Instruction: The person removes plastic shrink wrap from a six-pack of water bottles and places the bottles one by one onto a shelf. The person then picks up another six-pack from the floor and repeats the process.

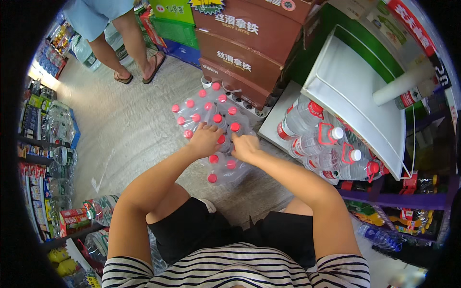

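Shrink-wrapped clear bottles with red caps [196, 117] stand on the floor before me. Around the middle bottles the plastic wrap [242, 170] looks parted, and a few caps there show brighter. My left hand [204, 139] lies over the near left side of the pack, its fingers bent onto the wrap between caps. On the right, my right hand [246, 147] is curled against the wrap just below a red cap [235, 126]. Both hands seem to grip the film, though my fingers partly hide the grip. Nearer me, several more capped bottles remain under film.
Stacked brown cartons [237, 54] rise just behind the pack. To the right, large water bottles [306, 118] stand beneath a white tilted shelf [356, 90]. A person in sandals [138, 68] stands at the upper left. Shelves of goods [39, 172] line the left side.
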The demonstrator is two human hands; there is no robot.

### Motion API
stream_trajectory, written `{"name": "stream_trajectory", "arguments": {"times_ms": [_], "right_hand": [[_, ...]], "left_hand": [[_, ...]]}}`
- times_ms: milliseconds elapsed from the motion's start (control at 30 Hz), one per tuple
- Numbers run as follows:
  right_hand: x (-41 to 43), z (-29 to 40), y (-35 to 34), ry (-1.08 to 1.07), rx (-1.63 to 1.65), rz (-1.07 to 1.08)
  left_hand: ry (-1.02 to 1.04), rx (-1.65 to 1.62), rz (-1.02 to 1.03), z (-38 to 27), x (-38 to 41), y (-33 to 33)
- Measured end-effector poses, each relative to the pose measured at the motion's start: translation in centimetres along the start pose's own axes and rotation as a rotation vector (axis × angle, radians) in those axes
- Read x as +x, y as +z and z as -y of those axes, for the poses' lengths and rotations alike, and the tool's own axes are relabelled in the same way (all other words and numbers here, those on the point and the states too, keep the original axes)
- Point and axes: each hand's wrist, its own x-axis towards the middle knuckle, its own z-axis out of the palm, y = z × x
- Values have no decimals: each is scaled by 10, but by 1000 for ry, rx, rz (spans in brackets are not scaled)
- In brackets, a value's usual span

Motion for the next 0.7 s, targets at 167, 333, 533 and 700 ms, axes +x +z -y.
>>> {"name": "stream_trajectory", "arguments": {"times_ms": [167,333,533,700], "right_hand": [[-32,10,-86,-79,294,-238],[-87,7,-196,-157,587,-588],[-169,10,-264,-298,896,-749],[-178,7,-234,-312,542,-866]], "left_hand": [[17,-284,84,-31,15,-36],[37,-772,45,-81,29,-117],[82,-1220,-406,-161,22,-178],[149,-1836,-367,-200,45,-214]]}}
